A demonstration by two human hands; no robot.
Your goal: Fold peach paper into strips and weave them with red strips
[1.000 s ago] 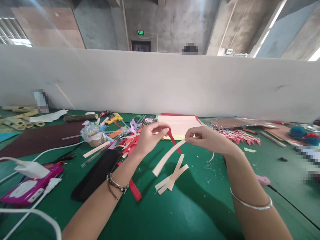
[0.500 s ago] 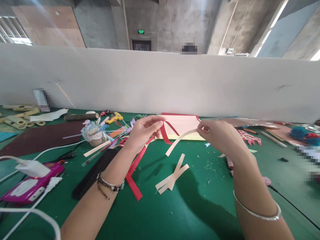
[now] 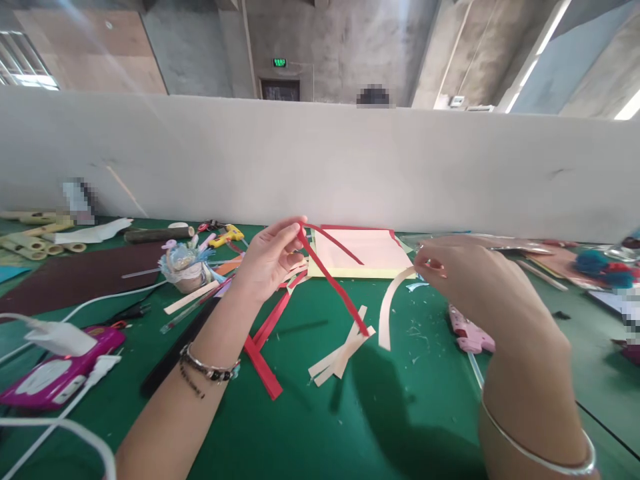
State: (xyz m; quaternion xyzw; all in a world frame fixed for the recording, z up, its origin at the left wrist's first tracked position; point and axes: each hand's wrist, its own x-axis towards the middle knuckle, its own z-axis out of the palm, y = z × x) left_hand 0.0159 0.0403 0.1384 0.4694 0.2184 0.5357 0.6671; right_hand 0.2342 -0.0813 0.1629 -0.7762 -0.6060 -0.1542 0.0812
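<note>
My left hand (image 3: 277,250) pinches red paper strips (image 3: 330,279) between thumb and fingers; one hangs down toward the table and another end points right. In my right hand (image 3: 443,263), a cream paper strip (image 3: 387,307) is held by one end and curves downward. Below both hands, several short cream strips (image 3: 345,353) lie crossed on the green table (image 3: 300,433). More red strips (image 3: 263,367) lie to their left, under my left wrist. Behind the hands is a stack of pale pink, yellow and red paper sheets (image 3: 360,253).
A magenta power strip (image 3: 65,367) with white cables sits at the left. Near it are a black slab (image 3: 175,353) and a decorated pot (image 3: 185,270). A yellow glue gun (image 3: 227,235) lies farther back; a pink glue gun (image 3: 470,333) is beside my right forearm. A white partition (image 3: 300,160) bounds the table.
My hands have moved apart, the left going left and slightly up, the right going right. The red strip now hangs longer and straighter; the cream strip has swung downward.
</note>
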